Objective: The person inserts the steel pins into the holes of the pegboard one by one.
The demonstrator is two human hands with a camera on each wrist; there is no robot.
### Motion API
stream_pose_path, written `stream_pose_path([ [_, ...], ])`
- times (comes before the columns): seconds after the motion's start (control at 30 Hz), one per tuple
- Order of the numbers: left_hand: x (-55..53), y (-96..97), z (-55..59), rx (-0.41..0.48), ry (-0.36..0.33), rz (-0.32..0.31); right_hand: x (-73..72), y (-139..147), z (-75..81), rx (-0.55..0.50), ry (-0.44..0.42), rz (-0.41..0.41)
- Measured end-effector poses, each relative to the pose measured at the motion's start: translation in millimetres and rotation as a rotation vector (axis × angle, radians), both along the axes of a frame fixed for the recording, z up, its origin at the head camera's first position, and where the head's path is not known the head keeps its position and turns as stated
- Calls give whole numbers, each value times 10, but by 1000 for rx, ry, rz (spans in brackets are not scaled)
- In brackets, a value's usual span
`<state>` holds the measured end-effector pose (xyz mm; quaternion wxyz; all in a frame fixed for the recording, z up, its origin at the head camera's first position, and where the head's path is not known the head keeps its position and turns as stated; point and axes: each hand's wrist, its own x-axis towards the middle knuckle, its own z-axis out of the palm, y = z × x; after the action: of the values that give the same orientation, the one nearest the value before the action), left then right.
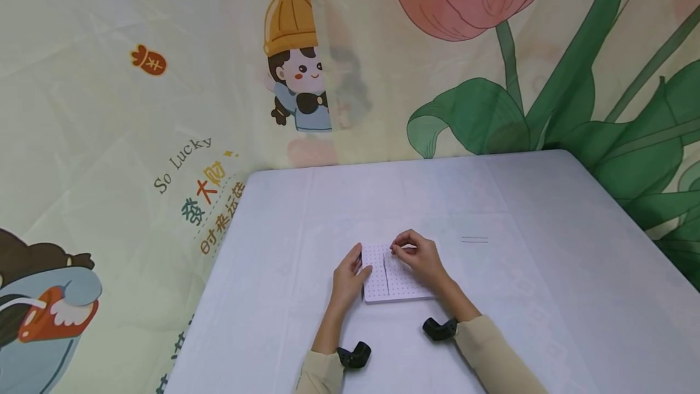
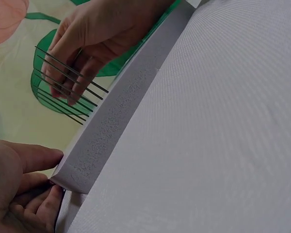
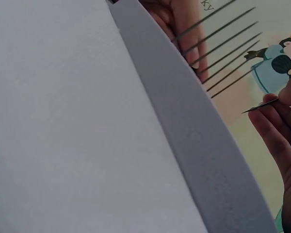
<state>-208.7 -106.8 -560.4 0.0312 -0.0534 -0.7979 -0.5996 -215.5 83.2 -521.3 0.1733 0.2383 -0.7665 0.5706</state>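
Observation:
A thick white foam board [image 1: 407, 287] with a grid of dots lies on the table. At its left edge my left hand [image 1: 347, 275] grips the corner, thumb on top and fingers curled at the side and below, as the left wrist view shows. Several thin dark needles [image 2: 72, 77] stand upright in a row in the board's left part. Above the board, right of that row, my right hand [image 1: 420, 257] pinches one needle [image 3: 260, 105]. Its pointed tip is apart from the board in the right wrist view.
Two more thin needles [image 1: 474, 239] lie side by side on the white-covered table [image 1: 547, 297], to the right beyond the board. A black camera mount [image 1: 355, 355] sits on each wrist. A printed curtain [image 1: 372, 90] hangs behind the table.

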Motion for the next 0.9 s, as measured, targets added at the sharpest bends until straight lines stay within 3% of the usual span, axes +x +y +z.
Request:
stream_pose_path([
  [0.4,9,-15,4,2,15,-18,4,-110,-49,43,-28,125],
  [0.67,-2,-16,-14,23,35,-26,-172,-92,-332,124,-29,123],
  [0.9,-10,-12,-22,26,53,-31,-190,-72,-355,162,3,120],
])
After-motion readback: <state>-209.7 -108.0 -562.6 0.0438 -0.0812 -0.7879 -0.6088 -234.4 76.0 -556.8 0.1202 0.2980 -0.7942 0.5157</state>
